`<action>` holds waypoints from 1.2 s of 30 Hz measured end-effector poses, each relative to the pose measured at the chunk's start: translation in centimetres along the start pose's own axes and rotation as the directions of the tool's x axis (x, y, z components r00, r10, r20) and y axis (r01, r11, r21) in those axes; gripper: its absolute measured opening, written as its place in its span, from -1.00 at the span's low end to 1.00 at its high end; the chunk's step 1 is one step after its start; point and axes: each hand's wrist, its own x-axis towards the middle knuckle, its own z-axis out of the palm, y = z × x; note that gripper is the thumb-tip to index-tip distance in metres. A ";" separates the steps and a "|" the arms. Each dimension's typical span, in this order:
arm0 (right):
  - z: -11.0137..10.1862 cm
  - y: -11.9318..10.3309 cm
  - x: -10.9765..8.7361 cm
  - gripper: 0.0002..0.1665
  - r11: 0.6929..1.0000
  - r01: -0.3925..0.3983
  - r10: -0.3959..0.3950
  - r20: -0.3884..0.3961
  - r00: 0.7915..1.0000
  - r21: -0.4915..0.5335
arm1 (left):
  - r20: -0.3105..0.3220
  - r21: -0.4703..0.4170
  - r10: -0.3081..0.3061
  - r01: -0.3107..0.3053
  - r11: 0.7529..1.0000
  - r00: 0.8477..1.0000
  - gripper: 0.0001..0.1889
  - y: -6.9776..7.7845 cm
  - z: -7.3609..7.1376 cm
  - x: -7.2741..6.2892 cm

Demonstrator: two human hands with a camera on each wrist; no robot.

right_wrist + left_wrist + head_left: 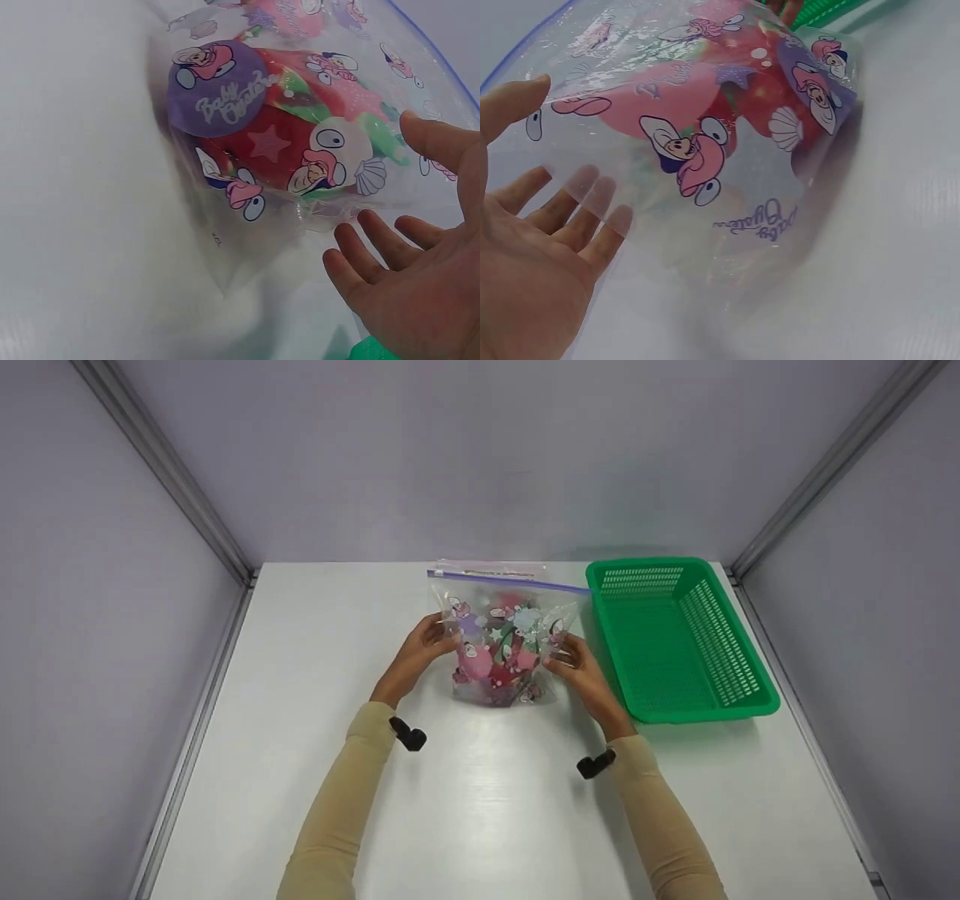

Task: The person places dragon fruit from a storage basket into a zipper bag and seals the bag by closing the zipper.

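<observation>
A clear zip bag (499, 641) with a purple zip strip stands in the middle of the white table. Pink, purple and white cartoon oyster and shell prints cover it, and red and green items (247, 146) show through, their kind unclear. At its left edge is my left hand (420, 656), thumb in front and fingertips behind the plastic, with a gap between them. My right hand (589, 679) is beside the right edge. Its thumb (431, 142) reaches over the front and its fingers are spread and nearly straight near the bag's side.
To the right of the bag stands a green plastic basket (611, 641) with slotted sides. White table surface (300, 697) lies left of the bag and in front of it. Grey walls (480, 457) enclose the table at the back and sides.
</observation>
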 end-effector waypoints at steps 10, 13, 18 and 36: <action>0.7 1.6 -0.3 0.00 0.997 -0.047 0.046 -0.011 0.999 -0.068 | -0.060 0.162 -0.027 0.036 0.986 0.998 -0.07 -2.8 1.1 -1.1; 1.0 1.8 -0.4 0.00 0.992 -0.073 0.072 -0.017 0.997 -0.101 | -0.076 0.212 -0.071 0.086 0.974 0.995 -0.02 -3.4 1.3 -1.2; 1.6 2.1 -0.4 -0.07 0.992 -0.080 0.079 -0.006 0.997 -0.102 | -0.095 0.256 0.009 0.016 0.966 0.995 -0.28 -4.2 1.7 -1.1; 2.2 2.4 -0.7 0.12 0.991 -0.087 0.086 -0.007 0.996 -0.104 | -0.189 0.321 0.202 -0.133 0.938 0.961 -0.68 -4.7 2.8 -1.6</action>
